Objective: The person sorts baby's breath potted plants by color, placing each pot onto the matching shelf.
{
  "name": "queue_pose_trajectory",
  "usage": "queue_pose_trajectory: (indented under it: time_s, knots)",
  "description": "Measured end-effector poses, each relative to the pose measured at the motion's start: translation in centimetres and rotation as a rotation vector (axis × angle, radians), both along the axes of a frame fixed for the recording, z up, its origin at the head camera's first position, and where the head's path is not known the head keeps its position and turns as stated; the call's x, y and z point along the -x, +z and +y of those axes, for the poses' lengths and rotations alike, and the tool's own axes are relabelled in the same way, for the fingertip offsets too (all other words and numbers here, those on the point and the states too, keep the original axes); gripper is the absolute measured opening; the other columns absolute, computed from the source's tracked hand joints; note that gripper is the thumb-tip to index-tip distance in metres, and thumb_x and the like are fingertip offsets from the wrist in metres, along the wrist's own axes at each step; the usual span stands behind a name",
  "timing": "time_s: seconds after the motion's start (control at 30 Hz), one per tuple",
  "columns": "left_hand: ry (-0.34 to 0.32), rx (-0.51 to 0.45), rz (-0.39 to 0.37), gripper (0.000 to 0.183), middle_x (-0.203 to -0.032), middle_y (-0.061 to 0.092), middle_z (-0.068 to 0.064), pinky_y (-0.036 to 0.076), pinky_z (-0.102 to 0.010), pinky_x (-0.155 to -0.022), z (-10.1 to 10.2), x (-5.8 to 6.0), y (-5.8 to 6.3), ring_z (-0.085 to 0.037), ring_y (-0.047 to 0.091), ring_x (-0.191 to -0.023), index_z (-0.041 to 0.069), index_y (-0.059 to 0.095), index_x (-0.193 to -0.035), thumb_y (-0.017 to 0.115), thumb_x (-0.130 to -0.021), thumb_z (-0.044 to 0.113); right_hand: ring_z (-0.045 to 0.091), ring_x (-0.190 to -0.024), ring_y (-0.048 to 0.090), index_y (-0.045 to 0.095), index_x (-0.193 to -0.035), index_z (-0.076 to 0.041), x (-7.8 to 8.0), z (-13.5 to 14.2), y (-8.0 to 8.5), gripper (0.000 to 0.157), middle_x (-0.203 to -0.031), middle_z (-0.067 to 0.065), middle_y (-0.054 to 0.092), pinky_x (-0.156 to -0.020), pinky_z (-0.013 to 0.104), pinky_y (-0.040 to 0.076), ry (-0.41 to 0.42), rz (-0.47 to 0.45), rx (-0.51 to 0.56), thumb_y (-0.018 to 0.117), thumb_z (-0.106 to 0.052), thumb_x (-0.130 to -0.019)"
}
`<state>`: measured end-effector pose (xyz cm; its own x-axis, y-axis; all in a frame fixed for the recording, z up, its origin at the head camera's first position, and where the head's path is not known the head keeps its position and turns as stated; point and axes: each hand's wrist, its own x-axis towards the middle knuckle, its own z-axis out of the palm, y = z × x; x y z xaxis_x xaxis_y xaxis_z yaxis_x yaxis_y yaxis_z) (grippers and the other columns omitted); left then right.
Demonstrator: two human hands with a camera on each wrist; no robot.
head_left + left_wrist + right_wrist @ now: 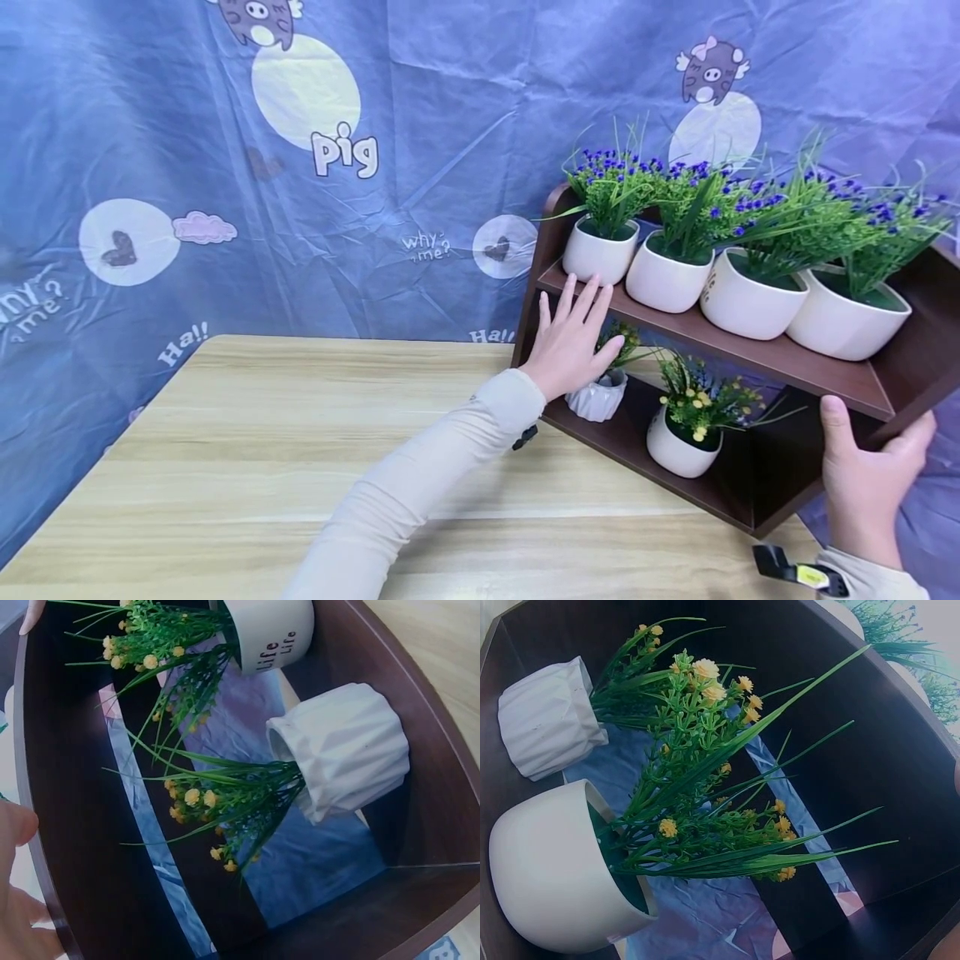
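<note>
A dark brown two-tier wooden shelf (847, 379) stands at an angle on the right of the table. My left hand (573, 342) has its fingers spread straight over the front edge of the upper board, just under the leftmost white pot (597, 257); whether it touches that pot cannot be told. With my right hand (870, 483) I grip the shelf's right side, thumb against the front and fingers around the outside. The lower tier holds a faceted white pot (349, 750) and a smooth white pot (562, 870), both with yellow-flowered plants.
Several white pots with purple-flowered plants (690, 187) line the upper tier. Light wood tabletop (300, 450) extends to the left. Behind hangs a blue cloth (420, 108) with pig prints. A black strap (798, 573) is around the right wrist.
</note>
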<state>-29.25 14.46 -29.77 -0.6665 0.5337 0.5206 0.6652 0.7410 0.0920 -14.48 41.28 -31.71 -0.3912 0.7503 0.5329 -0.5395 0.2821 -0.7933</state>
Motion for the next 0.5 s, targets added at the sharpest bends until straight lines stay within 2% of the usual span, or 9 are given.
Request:
queue_pose_trajectory:
  time_s: [0.27, 0.43, 0.5]
  knots:
    - [-0.043, -0.013, -0.027, 0.065, -0.149, -0.009, 0.005, 0.005, -0.054, -0.106, -0.8, 0.3, 0.1, -0.021, -0.014, -0.134, 0.023, 0.0, -0.143, 0.023, -0.091, 0.054, 0.016, -0.118, 0.038, 0.043, -0.125, -0.013, 0.5, 0.1, 0.0, 0.063, -0.125, 0.006, 0.047, -0.095, 0.011, 0.027, -0.011, -0.025, -0.007, 0.067, 0.006, -0.07]
    - [-0.087, -0.008, -0.027, 0.066, -0.149, -0.008, 0.004, 0.008, -0.052, -0.106, -2.2, 0.3, -0.4, -0.02, -0.01, -0.135, 0.022, 0.0, -0.144, 0.026, -0.091, 0.053, 0.013, -0.117, 0.038, 0.044, -0.125, -0.014, 0.6, 0.1, -0.2, 0.059, -0.122, 0.002, 0.047, -0.093, 0.009, 0.027, -0.055, -0.104, -0.039, 0.066, 0.003, -0.073]
    - [-0.1, 0.006, -0.031, 0.066, -0.149, -0.007, 0.004, 0.008, -0.052, -0.106, -3.0, 0.3, -0.8, -0.019, -0.009, -0.135, 0.022, 0.0, -0.144, 0.027, -0.091, 0.053, 0.014, -0.113, 0.041, 0.047, -0.122, -0.011, 0.6, -0.1, -0.4, 0.054, -0.119, 0.003, 0.049, -0.091, 0.01, 0.03, -0.056, -0.082, -0.035, 0.065, 0.003, -0.073]
